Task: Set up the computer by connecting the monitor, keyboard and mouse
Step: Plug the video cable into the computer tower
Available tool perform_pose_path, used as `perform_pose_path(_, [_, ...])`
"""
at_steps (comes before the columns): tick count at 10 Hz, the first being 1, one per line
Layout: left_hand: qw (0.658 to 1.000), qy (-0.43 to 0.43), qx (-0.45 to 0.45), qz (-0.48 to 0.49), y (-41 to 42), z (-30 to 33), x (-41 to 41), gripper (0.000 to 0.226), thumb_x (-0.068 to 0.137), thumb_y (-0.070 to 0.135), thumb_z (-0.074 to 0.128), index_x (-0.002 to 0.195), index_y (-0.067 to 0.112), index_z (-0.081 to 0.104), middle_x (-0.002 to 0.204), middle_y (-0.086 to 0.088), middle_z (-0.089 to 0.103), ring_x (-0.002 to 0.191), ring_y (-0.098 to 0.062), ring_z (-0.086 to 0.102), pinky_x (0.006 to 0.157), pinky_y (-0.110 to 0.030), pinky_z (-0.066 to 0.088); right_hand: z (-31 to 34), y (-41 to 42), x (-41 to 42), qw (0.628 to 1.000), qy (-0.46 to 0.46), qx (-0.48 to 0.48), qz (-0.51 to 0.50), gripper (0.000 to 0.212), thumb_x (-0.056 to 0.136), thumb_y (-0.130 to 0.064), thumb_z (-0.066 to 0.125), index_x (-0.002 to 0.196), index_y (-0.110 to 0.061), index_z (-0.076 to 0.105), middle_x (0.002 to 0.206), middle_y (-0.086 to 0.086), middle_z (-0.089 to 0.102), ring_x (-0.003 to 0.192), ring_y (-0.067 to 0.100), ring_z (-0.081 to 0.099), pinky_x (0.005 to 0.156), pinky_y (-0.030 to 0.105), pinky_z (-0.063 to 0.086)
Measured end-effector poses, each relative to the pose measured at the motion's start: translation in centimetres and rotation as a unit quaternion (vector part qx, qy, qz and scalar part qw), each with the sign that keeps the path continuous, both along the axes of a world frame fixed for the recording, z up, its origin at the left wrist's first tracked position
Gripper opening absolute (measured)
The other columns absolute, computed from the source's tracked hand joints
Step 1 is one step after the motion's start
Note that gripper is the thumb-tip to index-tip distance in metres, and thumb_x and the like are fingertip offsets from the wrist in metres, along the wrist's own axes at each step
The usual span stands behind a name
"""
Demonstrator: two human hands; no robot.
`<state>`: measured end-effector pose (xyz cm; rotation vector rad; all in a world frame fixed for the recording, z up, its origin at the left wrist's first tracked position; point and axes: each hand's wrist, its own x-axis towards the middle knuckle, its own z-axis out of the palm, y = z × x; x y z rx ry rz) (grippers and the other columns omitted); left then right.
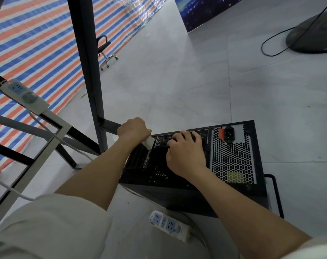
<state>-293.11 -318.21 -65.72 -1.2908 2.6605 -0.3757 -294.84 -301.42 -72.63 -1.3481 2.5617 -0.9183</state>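
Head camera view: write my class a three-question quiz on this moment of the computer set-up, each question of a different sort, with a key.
1. True or false: a cable is plugged into the power inlet at the top of the computer case.
2. What does the left hand grip? A) a black mouse B) a white plug C) a screwdriver
3. Fill in: the right hand rests its fingers on the case's ____ panel, among the ports.

Key
1. False; the inlet is bare.
2. B, the white plug, held beside the audio jacks.
3. Rear.
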Motion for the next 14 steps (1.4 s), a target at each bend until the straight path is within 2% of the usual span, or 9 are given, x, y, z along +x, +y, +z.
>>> perform_pose_path(1, [1.000, 0.000, 0.004, 0.009, -0.3, 0.4, 0.2, 0.043, 0.086, 0.055, 0.053, 0.089, 0.014, 0.065, 0.090, -0.006, 0.067, 0.086, -0.024, 0.063, 0.069, -0.030, 0.045, 0.1, 0.1, 0.0, 1.000, -0.001, -0.001, 0.000, 0.040, 0.094, -0.031, 0.036, 0.127, -0.018, 0.054, 0.140, 0.002, 0.044, 0.137, 0.023, 0.024, 0.115, 0.046, 0.008])
perform_pose_path(2, [0.998, 0.025, 0.064, 0.008, -0.4, -0.2, 0.7, 0.043, 0.084, 0.056, 0.053, 0.083, 0.014, 0.064, 0.082, -0.004, 0.068, 0.078, -0.023, 0.066, 0.077, -0.035, 0.054, 0.1, 0.1, -0.1, 1.000, -0.002, -0.002, 0.001, 0.040, 0.094, -0.031, 0.037, 0.127, -0.018, 0.054, 0.141, 0.002, 0.043, 0.137, 0.023, 0.024, 0.115, 0.046, 0.008])
perform_pose_path(3, [0.995, 0.073, 0.070, -0.008, -0.4, -0.5, 1.1, 0.023, 0.085, 0.036, 0.055, 0.088, 0.014, 0.062, 0.092, -0.005, 0.066, 0.083, -0.025, 0.065, 0.078, -0.035, 0.054, 0.1, 0.1, -0.1, 1.000, -0.003, -0.003, 0.002, 0.039, 0.094, -0.031, 0.037, 0.126, -0.018, 0.055, 0.140, 0.003, 0.044, 0.137, 0.023, 0.025, 0.115, 0.046, 0.009])
perform_pose_path(4, [0.998, 0.064, 0.021, -0.016, -0.2, -0.4, 1.0, 0.027, 0.089, 0.035, 0.053, 0.093, 0.011, 0.065, 0.096, -0.008, 0.066, 0.085, -0.026, 0.061, 0.068, -0.032, 0.046, 0.2, 0.1, -0.1, 1.000, -0.002, 0.000, 0.001, 0.039, 0.094, -0.031, 0.037, 0.127, -0.018, 0.055, 0.140, 0.003, 0.044, 0.137, 0.023, 0.025, 0.115, 0.046, 0.009])
perform_pose_path(7, [0.999, 0.044, -0.016, -0.013, -0.1, -0.9, 1.4, 0.047, 0.089, 0.055, 0.045, 0.093, 0.011, 0.063, 0.093, -0.008, 0.065, 0.086, -0.028, 0.061, 0.068, -0.032, 0.045, 0.0, 0.1, -0.1, 1.000, 0.001, 0.004, -0.001, 0.040, 0.094, -0.032, 0.037, 0.127, -0.018, 0.054, 0.141, 0.002, 0.043, 0.137, 0.023, 0.024, 0.115, 0.046, 0.009])
perform_pose_path(8, [0.997, 0.057, -0.033, -0.026, 0.6, -1.2, 1.4, 0.041, 0.093, 0.046, 0.045, 0.092, 0.009, 0.063, 0.093, -0.009, 0.065, 0.085, -0.028, 0.060, 0.067, -0.032, 0.043, 0.1, 0.0, 0.0, 1.000, 0.001, 0.006, -0.003, 0.040, 0.094, -0.032, 0.037, 0.128, -0.018, 0.054, 0.141, 0.002, 0.043, 0.137, 0.023, 0.024, 0.115, 0.046, 0.009])
perform_pose_path(10, [0.989, 0.100, 0.102, 0.034, 0.6, -0.4, 0.1, 0.024, 0.077, 0.017, 0.054, 0.094, 0.007, 0.068, 0.097, -0.010, 0.066, 0.088, -0.029, 0.061, 0.078, -0.038, 0.053, 0.1, 0.0, 0.0, 1.000, 0.001, 0.008, 0.000, 0.040, 0.094, -0.032, 0.036, 0.128, -0.018, 0.053, 0.141, 0.003, 0.043, 0.138, 0.023, 0.023, 0.115, 0.046, 0.009])
perform_pose_path(12, [0.998, 0.061, 0.014, 0.028, 1.3, 0.2, 0.1, 0.027, 0.090, 0.036, 0.055, 0.084, 0.010, 0.054, 0.086, -0.006, 0.054, 0.080, -0.025, 0.052, 0.066, -0.031, 0.039, 0.1, 0.0, 0.0, 1.000, 0.002, 0.004, -0.002, 0.040, 0.094, -0.031, 0.037, 0.127, -0.017, 0.054, 0.140, 0.003, 0.044, 0.137, 0.023, 0.025, 0.115, 0.046, 0.010])
perform_pose_path(14, [0.998, 0.053, 0.026, 0.025, 1.7, 0.0, -0.3, 0.014, 0.090, 0.018, 0.057, 0.086, 0.008, 0.047, 0.092, -0.009, 0.051, 0.083, -0.026, 0.048, 0.068, -0.032, 0.037, 0.1, 0.0, 0.0, 1.000, 0.003, 0.003, -0.003, 0.039, 0.094, -0.031, 0.037, 0.126, -0.017, 0.055, 0.140, 0.003, 0.044, 0.137, 0.023, 0.025, 0.115, 0.046, 0.010])
